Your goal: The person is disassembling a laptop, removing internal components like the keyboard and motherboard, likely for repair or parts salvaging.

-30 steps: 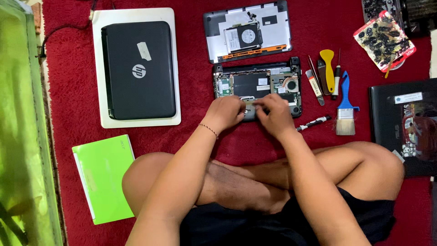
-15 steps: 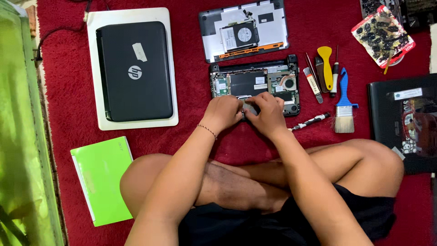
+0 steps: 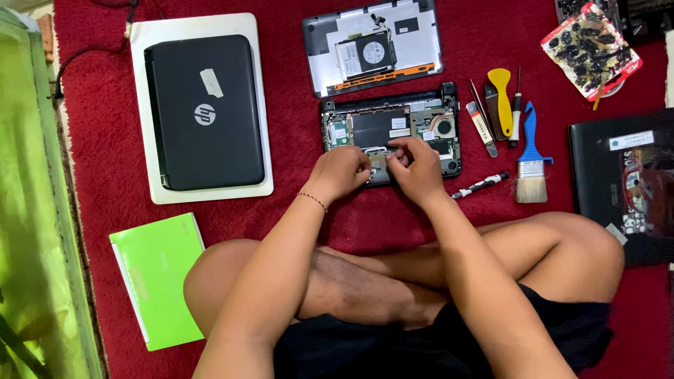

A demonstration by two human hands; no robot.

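Head view shows a person sitting cross-legged on a red carpet, looking down at both hands. The knees are spread wide, so the arms can reach out between them.

Closest to the person, at the carpet's left edge, lies a thin green notebook, out of the way.

Next come the hands. The left hand is curled, fingers tucked down on the near edge of the opened small laptop. The right hand is right beside it, its fingertips pinched together over the same spot. I cannot tell what small part the pinch has, because the fingers hide it. The left hand's grip is closed too, but what it holds is also hidden. The opened small laptop sits in the middle of the carpet, straight ahead, so both hands reach it easily.

To the right, near the hand that would pick them up, lie a small screwdriver, a blue-handled brush and a yellow pry tool.

Farther off, the taken-off cover lies bottom up just behind the laptop. A closed black laptop rests on a white one near the left edge. A bag of black parts sits by the far right corner.
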